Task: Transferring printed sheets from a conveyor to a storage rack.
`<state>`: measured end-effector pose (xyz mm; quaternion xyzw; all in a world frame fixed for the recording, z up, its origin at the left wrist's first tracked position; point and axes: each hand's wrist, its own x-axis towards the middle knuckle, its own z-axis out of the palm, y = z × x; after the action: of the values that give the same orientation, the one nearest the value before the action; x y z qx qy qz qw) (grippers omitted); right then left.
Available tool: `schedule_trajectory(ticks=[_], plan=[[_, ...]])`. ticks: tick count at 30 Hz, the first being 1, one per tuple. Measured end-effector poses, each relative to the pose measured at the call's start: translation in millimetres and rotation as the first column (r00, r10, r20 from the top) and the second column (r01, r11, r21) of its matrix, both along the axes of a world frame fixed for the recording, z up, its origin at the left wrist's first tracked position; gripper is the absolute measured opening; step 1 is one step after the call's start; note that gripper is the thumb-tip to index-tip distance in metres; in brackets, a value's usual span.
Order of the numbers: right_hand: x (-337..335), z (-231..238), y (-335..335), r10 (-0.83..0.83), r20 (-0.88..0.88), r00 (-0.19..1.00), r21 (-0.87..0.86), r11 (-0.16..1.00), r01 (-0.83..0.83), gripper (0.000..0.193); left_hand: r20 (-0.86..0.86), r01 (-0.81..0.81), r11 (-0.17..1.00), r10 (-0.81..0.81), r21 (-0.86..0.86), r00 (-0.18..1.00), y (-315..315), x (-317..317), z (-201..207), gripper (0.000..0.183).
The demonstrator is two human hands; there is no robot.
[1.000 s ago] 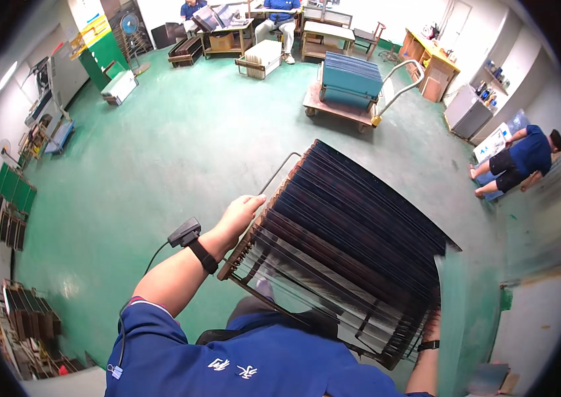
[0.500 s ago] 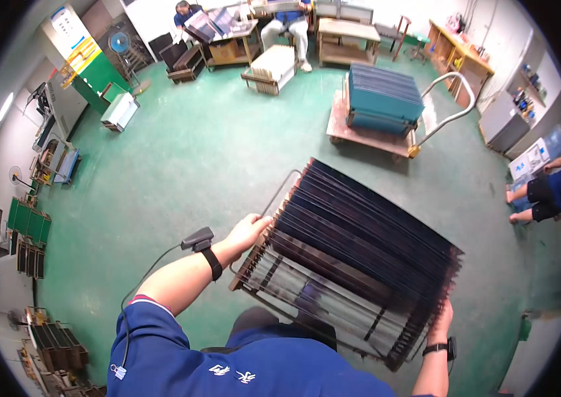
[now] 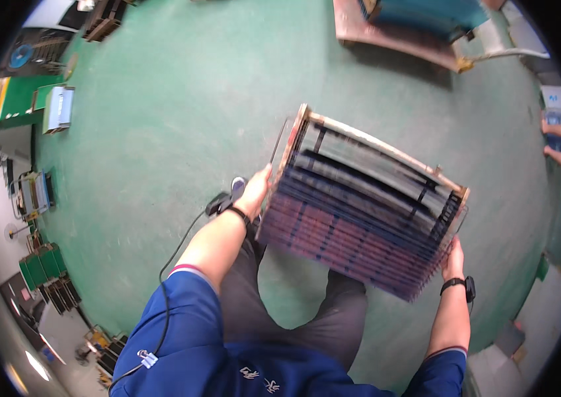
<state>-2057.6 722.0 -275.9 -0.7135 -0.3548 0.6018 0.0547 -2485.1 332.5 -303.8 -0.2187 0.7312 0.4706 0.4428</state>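
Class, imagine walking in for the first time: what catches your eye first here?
A large rack of thin dark panels stands out in the picture's middle, with the person's left grip and right grip at its two ends. Next comes the pinkish flat cart with its blue-green load, cut off by the upper edge, toward the right. Green floor spreads around them.

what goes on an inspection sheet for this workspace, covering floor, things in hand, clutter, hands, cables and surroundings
surface: green floor, faint pale marks
job's things: slotted rack held between both hands; dark panels fill mostly the side nearer the person
clutter: green panel-like items at the left edge
hands: left hand on the rack's left end, right hand on its right end
cables: black cable along the left arm
surroundings: platform cart with teal load, blue fan
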Motion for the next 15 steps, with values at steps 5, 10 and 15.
schedule_trajectory(ticks=[5, 10, 15], plan=[[15, -6, -18, -0.173, -0.005, 0.985, -0.155, 0.973, 0.171, 0.038, 0.172, -0.059, 0.998, 0.06, -0.013, 0.983, 57, -15, -28, 0.07], [-44, -16, -54, -0.349, 0.03, 0.937, -0.252, 0.904, 0.345, 0.042, -0.288, 0.501, 0.865, -0.487, -0.028, 0.825, 69, -135, 8, 0.067], [-206, 14, -91, -0.177, -0.168, 0.97, -0.392, 0.915, 0.099, 0.085, -0.686, 0.209, 0.953, -0.302, -0.218, 0.662, -42, -183, 131, 0.049]])
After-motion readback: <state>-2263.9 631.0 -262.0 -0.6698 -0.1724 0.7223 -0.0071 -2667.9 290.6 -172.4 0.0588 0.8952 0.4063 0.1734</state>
